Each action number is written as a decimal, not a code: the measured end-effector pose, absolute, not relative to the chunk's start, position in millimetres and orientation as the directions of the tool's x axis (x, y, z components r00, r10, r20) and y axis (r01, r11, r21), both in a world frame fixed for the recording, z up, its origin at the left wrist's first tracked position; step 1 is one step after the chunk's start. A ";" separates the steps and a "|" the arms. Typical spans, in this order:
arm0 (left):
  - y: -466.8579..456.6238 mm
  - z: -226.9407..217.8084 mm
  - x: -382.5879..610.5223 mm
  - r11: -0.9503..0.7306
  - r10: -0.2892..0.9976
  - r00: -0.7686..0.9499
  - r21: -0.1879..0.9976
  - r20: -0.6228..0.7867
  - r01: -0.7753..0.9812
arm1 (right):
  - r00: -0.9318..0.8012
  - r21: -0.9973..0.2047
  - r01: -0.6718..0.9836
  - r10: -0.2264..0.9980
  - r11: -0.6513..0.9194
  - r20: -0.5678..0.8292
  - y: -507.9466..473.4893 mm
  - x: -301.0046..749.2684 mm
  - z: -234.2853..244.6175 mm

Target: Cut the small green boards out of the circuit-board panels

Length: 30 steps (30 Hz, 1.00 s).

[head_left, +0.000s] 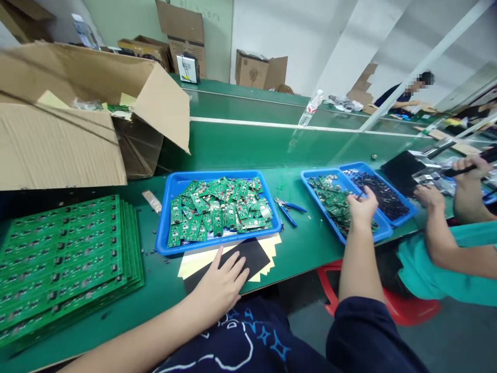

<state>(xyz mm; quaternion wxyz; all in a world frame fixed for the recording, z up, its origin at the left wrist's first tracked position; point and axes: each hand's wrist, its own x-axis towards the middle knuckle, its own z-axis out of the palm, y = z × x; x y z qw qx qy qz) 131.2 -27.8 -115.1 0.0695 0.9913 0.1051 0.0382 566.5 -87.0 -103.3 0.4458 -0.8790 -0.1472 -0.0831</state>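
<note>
Green fibreglass PCB strips (217, 212) piled in shallow blue plastic tray (217, 174) on green tabletop (163, 290), blue-handled side cutters (287, 210) just beside, between that tray and next one. L hand (219, 280): flat, fingers spread, grip wide, resting on black rectangular sheet (250, 257) atop pale yellow paper (272, 247), just below first tray. R hand (363, 207): curled, grip narrow, fingertips pinched, directly over second blue plastic tray (318, 178) of small green PCB pieces (330, 194); whether anything held, can't tell. Touching that tray, third blue plastic tray (382, 194) of small black parts (382, 194). Far L, stack of green PCB panels (66, 254) near open brown cardboard box (77, 129). Far R, co-worker's hands (429, 197) w/ black-handled tool (469, 168), teal sleeve (427, 269), red plastic stool (411, 311) below.
</note>
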 end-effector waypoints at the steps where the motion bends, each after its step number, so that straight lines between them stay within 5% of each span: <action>1: -25.7 -119.8 129.4 -0.971 0.199 0.978 0.149 0.066 0.188 | 0.946 -0.733 0.322 0.175 -0.599 0.272 -91.6 576.0 -105.0; 7: -7.6 -124.1 128.8 -0.966 0.243 0.957 0.134 0.156 0.223 | 0.930 -0.606 0.336 0.153 -0.721 0.334 -92.7 574.3 -96.6; 9: -7.9 -122.1 130.6 -0.959 0.279 0.945 0.097 0.173 0.266 | 0.890 -0.582 0.440 0.249 -0.684 0.381 -82.2 550.4 -91.3; 13: -9.0 -115.4 133.5 -0.949 0.315 0.928 0.065 0.201 0.308 | 0.504 -0.673 0.720 0.794 -0.170 0.339 -55.3 465.8 -90.5; 16: -1.5 -105.3 137.3 -0.949 0.312 0.926 0.114 0.212 0.293 | 0.010 -0.674 0.727 0.980 0.129 0.199 -40.5 402.5 -98.9; 18: 6.4 -97.3 142.3 -0.934 0.344 0.910 0.182 0.230 0.307 | -0.114 -0.623 0.761 0.982 0.182 0.149 -34.7 377.1 -106.0; 23: 19.4 -88.7 159.4 -0.785 0.542 0.802 0.494 0.252 0.375 | -0.088 -0.508 0.849 0.987 0.145 0.136 -28.0 367.5 -113.6; 26: 20.3 -94.2 166.9 -0.599 0.658 0.728 0.719 0.191 0.352 | -0.039 -0.598 0.789 0.983 0.142 0.182 -27.1 367.0 -107.8; 30: 24.2 -102.3 170.2 -0.355 0.784 0.616 0.865 0.070 0.354 | 0.110 -0.770 0.625 0.964 0.124 0.244 -24.7 349.2 -101.0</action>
